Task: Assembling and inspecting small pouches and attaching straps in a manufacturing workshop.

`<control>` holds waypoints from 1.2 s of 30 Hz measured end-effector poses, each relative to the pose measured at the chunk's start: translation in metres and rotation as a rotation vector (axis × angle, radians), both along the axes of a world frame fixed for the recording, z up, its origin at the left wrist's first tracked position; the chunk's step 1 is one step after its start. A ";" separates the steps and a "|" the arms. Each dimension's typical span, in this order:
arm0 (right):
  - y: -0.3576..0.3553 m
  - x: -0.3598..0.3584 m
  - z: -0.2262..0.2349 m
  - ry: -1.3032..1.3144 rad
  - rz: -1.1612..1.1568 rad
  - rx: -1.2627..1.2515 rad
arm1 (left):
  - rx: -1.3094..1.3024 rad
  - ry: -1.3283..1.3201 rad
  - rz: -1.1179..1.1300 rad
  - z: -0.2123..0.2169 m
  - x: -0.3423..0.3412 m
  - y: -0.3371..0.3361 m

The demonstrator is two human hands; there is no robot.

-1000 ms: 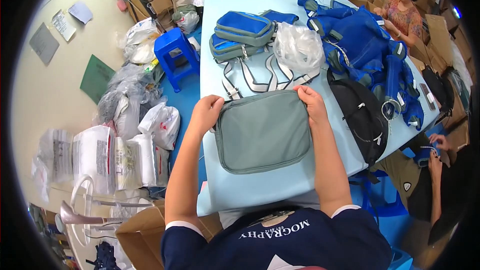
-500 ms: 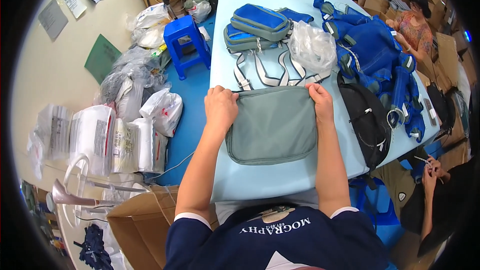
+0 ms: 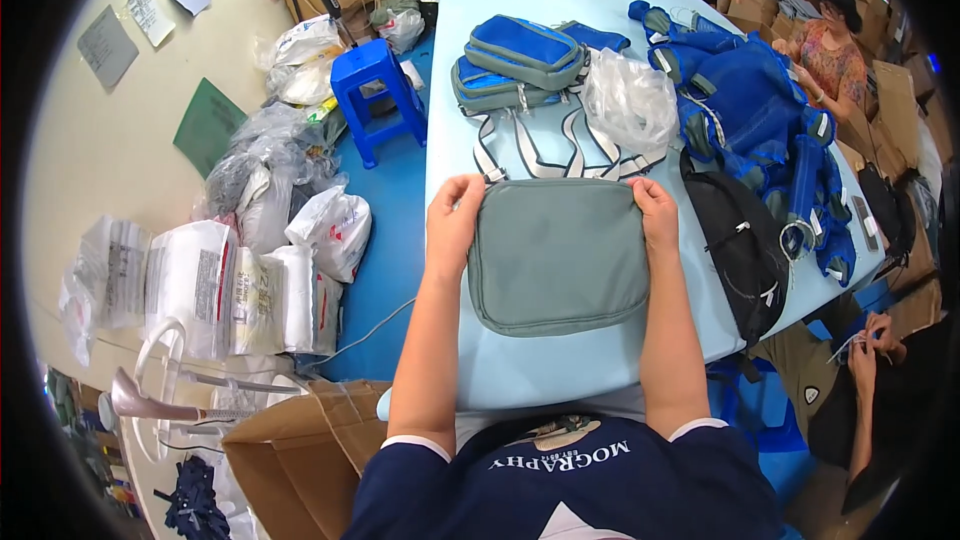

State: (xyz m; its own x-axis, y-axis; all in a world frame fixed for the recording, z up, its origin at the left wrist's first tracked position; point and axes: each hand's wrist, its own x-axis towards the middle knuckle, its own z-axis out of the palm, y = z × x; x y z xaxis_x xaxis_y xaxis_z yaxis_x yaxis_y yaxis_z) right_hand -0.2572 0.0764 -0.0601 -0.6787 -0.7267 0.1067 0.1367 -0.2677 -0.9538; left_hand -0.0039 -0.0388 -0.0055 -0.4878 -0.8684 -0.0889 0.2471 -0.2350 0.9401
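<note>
A flat grey-green fabric bag (image 3: 560,258) with rounded corners is stretched out between my hands, over the near end of the table. My left hand (image 3: 455,215) pinches its upper left corner, and my right hand (image 3: 655,210) grips the upper right one. Just beyond the bag's top edge lie white-and-black webbing straps (image 3: 540,155). They lead back to a small stack of blue and grey bags (image 3: 525,52). A crumpled clear plastic bag (image 3: 630,100) sits beside that stack.
The light blue table (image 3: 540,380) holds a black bag (image 3: 735,240) and a heap of blue mesh pieces (image 3: 750,90) on the right. A blue stool (image 3: 378,95) and plastic sacks (image 3: 330,230) stand left. An open carton (image 3: 290,450) is near my left elbow. Other people work along the right side.
The grey-green bag has straightened a little between my hands, its top edge now more level. Both hands still hold its upper corners. The view has shifted slightly.
</note>
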 end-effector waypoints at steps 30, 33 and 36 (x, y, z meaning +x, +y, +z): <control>0.002 0.013 0.013 0.508 -0.250 -0.037 | -0.382 -0.215 -0.087 0.024 0.015 0.040; 0.001 0.014 0.012 0.505 -0.236 -0.052 | -0.277 0.000 -0.094 0.024 0.015 0.046; 0.001 0.015 0.014 0.551 -0.240 -0.068 | -0.286 0.026 -0.098 0.023 0.018 0.048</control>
State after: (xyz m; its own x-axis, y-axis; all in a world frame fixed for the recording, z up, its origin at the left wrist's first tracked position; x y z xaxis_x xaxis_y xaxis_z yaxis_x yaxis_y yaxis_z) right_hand -0.2418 0.0775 -0.0463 -0.6544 -0.5395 0.5299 -0.4439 -0.2932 -0.8467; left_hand 0.0143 0.0094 0.0175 -0.5693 -0.8051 0.1663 0.2613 0.0145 0.9651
